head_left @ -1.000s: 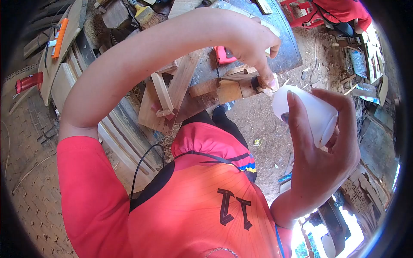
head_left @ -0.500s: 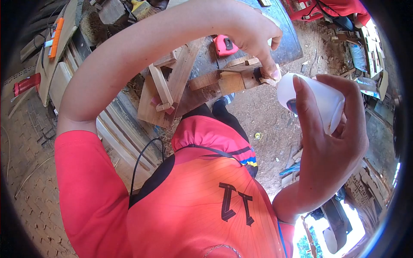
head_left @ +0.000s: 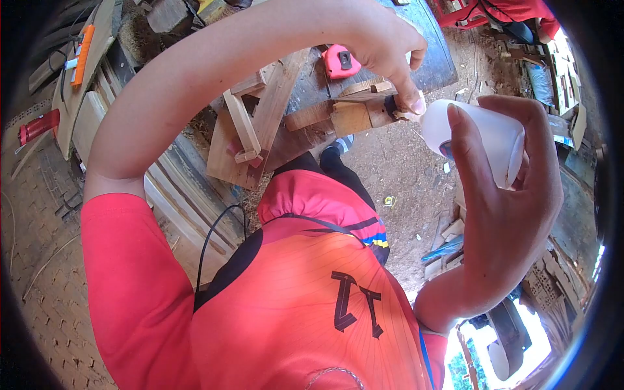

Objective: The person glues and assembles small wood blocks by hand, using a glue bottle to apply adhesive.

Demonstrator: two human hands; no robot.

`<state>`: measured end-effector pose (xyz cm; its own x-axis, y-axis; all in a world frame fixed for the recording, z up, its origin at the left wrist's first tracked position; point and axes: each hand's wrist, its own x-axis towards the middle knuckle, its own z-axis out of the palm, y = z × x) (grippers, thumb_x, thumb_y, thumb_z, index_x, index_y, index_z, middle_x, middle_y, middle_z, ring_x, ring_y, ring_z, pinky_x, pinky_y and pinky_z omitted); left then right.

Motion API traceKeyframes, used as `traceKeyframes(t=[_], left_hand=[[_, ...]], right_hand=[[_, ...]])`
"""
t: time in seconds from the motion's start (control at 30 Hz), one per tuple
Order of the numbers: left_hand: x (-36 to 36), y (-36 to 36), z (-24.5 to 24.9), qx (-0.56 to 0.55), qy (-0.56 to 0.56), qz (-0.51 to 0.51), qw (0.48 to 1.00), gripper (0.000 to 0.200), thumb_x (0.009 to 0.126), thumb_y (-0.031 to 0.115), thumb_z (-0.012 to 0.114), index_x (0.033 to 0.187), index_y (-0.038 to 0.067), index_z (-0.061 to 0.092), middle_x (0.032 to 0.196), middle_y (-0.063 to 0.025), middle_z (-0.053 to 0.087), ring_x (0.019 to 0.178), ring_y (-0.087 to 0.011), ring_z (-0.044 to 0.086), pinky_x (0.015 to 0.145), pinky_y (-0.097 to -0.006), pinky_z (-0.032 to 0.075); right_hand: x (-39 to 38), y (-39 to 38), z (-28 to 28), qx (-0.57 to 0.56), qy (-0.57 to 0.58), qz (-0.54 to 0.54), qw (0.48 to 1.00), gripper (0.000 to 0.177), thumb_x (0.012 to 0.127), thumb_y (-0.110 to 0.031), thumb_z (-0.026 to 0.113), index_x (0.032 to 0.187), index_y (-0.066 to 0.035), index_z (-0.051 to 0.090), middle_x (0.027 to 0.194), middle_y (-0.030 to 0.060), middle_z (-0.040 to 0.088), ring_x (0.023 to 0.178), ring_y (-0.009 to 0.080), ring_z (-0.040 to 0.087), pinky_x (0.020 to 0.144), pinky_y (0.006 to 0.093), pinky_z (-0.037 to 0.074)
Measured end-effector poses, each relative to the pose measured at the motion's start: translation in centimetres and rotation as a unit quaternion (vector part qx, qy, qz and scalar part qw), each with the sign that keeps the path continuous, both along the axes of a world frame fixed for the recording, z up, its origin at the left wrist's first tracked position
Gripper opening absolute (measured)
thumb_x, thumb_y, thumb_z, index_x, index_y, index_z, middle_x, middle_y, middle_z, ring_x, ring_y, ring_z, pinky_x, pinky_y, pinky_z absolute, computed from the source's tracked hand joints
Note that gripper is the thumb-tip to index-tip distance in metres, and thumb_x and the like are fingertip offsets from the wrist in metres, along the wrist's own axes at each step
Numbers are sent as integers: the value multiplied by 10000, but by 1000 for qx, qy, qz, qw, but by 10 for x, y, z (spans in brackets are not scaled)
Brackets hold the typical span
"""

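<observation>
My right hand (head_left: 510, 195) is closed around a white translucent plastic bottle (head_left: 484, 140), which is tilted with one end toward the wood. My left hand (head_left: 387, 52) reaches over from the left. One of its digits points down and touches the end of a wooden piece (head_left: 351, 119) at the bench edge, close to the bottle. Its other fingers are bent and apart from that digit, and I see nothing held in them. Beside this hand a pink tape measure (head_left: 342, 62) lies on the bench. An assembled wooden frame (head_left: 244, 127) rests to the left.
The dark bench top (head_left: 437, 55) extends ahead. Long wooden strips (head_left: 188, 208) lie at left, near an orange power strip (head_left: 82, 55). Wood scraps (head_left: 552, 292) are piled at right. Another person's red sleeve (head_left: 526, 13) shows at top right, and shavings litter the floor (head_left: 416, 175).
My right hand and the bottle have shifted slightly right. My left hand stays at the wood's end, its digit slightly higher in view.
</observation>
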<state>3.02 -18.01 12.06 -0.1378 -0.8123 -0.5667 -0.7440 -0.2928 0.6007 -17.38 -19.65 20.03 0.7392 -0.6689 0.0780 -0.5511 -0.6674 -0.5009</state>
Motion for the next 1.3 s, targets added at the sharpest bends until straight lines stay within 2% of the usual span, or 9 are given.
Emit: traceKeyframes(t=[0.17,0.33,0.7,0.97,1.13,1.23,1.3], left_hand=[[21,0,-16,-58,64,-56,995,836,803,651,797,1292,-7,635,1138,-250,728,1041,-366,703,890,-444,547],[23,0,-14,-66,55,-62,994,860,803,667,787,1308,-12,635,1199,-263,715,1109,-385,685,935,-450,536],[22,1,-18,-85,44,-62,994,897,808,669,782,1338,-38,628,1268,-274,697,1182,-396,669,987,-445,524],[24,-2,-18,-61,61,-70,994,899,809,666,790,1338,-42,625,1235,-266,711,1137,-379,688,963,-440,533],[21,-1,-18,-48,70,-51,995,884,802,650,810,1331,-35,630,1188,-249,727,1060,-349,715,905,-431,554],[18,-3,-19,-52,49,-47,996,870,801,644,817,1324,-27,631,1144,-232,738,1008,-326,726,865,-424,564],[22,-4,-17,-30,74,-52,995,862,801,643,818,1317,-21,631,1115,-224,743,984,-321,727,852,-426,563]], right_hand=[[-1,3,5,5,12,7,1000,238,912,-108,826,1097,-46,690,995,75,722,911,182,747,727,290,622],[-7,-1,0,1,-21,46,999,240,910,-72,820,1111,-45,692,989,67,719,900,157,729,714,272,596],[-9,2,-2,10,-33,37,999,256,900,-44,821,1126,-44,700,993,65,711,917,170,726,751,282,606],[-9,7,-3,12,-48,22,999,277,889,-45,833,1136,-39,708,1027,77,729,953,187,732,756,296,620],[-9,4,-6,-16,-50,52,997,286,879,-34,841,1136,-36,714,1042,75,736,952,174,730,780,299,605],[-11,6,-4,5,-39,49,998,290,870,-22,843,1131,-37,718,1054,70,740,948,164,725,797,304,600],[-14,7,-2,11,-29,39,999,294,865,-14,844,1130,-39,720,1060,69,742,947,160,723,803,303,597]])
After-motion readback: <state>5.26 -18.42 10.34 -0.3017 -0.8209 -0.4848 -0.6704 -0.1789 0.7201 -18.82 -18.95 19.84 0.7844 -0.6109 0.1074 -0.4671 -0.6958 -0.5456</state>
